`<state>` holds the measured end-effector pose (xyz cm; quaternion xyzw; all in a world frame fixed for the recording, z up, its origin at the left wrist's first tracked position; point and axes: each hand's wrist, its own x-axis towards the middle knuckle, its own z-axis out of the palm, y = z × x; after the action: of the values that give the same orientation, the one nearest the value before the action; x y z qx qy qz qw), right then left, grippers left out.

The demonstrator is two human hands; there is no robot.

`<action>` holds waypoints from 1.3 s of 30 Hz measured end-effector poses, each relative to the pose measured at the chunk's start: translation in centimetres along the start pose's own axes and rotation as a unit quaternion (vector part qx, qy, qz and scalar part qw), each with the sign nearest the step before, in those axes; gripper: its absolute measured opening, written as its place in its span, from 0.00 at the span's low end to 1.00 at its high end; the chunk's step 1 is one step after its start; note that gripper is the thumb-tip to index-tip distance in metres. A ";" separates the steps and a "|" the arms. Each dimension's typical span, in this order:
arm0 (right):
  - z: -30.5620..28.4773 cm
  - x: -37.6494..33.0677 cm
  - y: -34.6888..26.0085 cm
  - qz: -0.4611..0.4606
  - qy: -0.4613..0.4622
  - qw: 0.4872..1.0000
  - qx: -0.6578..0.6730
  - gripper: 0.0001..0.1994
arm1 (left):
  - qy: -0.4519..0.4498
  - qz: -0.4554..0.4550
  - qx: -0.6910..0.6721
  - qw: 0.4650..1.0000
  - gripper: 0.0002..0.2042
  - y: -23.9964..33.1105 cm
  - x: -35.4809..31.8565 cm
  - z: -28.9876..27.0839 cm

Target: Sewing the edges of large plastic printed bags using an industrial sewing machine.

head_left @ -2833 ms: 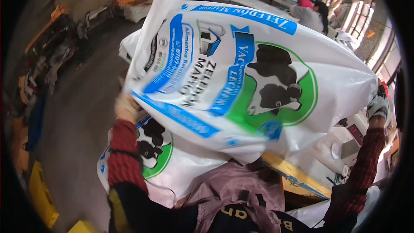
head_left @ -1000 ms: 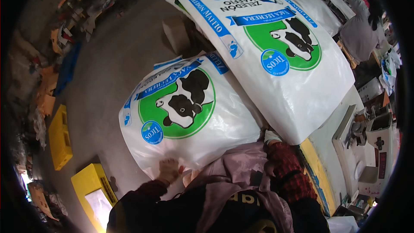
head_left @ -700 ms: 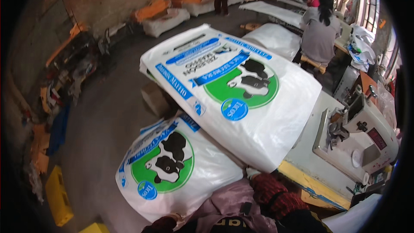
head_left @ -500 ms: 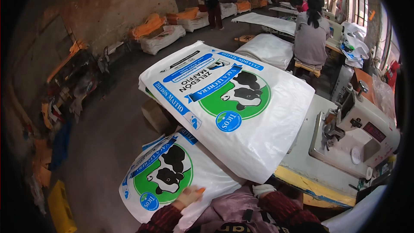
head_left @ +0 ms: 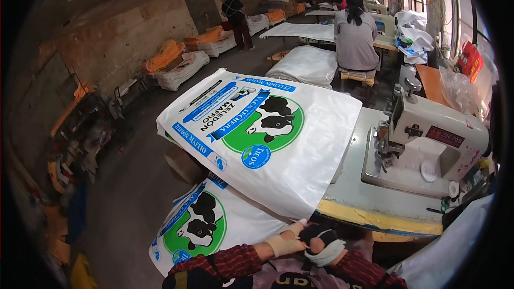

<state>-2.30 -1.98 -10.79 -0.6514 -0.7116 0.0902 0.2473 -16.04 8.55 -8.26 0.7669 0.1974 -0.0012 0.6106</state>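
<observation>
The near corner of the white printed sack (head_left: pixel 267 139), spread over the sewing table (head_left: pixel 375 203), is pinched by the left hand (head_left: pixel 286 242) and gloved right hand (head_left: pixel 320 238), both closed on it

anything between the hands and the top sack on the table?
Nothing visible. Both hands, left and right, sit together at the near corner of the top sack, which hangs over the table edge. Actual contact can't be confirmed.

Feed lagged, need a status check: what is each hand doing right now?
Left hand: bandaged, fingers touching the near corner of the upper printed sack; a real grip cannot be told.
Right hand: in a dark glove, curled shut beside the left, holding nothing visible.
</observation>
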 end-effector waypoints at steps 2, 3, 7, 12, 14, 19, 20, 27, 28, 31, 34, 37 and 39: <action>1.1 -1.0 -0.1 -0.014 -0.033 0.997 0.064 0.24 | 0.000 0.020 0.070 0.997 0.30 0.3 -0.3 1.5; 1.5 -1.4 -0.1 -0.025 -0.054 0.993 0.100 0.25 | -0.006 0.083 0.140 0.987 0.32 1.8 -0.2 1.4; 2.7 -3.4 -0.1 -0.060 -0.143 0.967 0.200 0.26 | -0.155 0.125 0.281 0.939 0.39 5.7 -0.8 0.5; 3.3 -3.7 0.1 -0.084 -0.182 0.948 0.247 0.28 | -0.209 0.170 0.423 0.865 0.38 7.0 0.7 1.4; 3.5 -4.1 0.4 -0.076 -0.175 0.946 0.262 0.29 | -0.232 0.167 0.477 0.831 0.37 7.4 1.6 1.6; -2.4 -2.4 1.3 0.068 -0.138 0.932 0.327 0.27 | -0.094 0.040 0.470 0.877 0.21 6.9 5.9 -0.1; -0.1 -2.9 3.3 0.113 -0.045 0.949 0.292 0.23 | -0.062 0.062 0.448 0.890 0.15 7.5 6.4 -0.9; -3.7 -1.4 7.3 0.231 0.075 0.880 0.407 0.14 | 0.264 0.093 0.266 0.923 0.20 4.2 17.0 -8.7; -3.5 -1.0 7.6 0.210 0.082 0.886 0.406 0.13 | 0.311 0.110 0.308 0.892 0.19 3.4 18.7 -8.8; -2.8 0.3 8.0 0.238 0.056 0.825 0.509 0.13 | 0.386 0.112 0.418 0.815 0.17 1.8 22.3 -7.4; -4.6 1.5 9.0 0.238 0.065 0.852 0.462 0.09 | 0.411 0.103 0.435 0.794 0.12 0.3 24.1 -7.6; -6.2 3.3 10.8 0.239 0.106 0.860 0.438 0.08 | 0.440 0.147 0.333 0.821 0.05 -1.4 24.5 -8.9; -6.4 4.8 12.7 0.209 0.156 0.889 0.377 0.09 | 0.419 0.108 0.138 0.891 0.04 -2.2 24.4 -9.8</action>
<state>11.76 3.16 -9.90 -0.6483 -0.4238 0.2986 0.5576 3.48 25.48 -13.74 0.7895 0.3483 0.3587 0.3559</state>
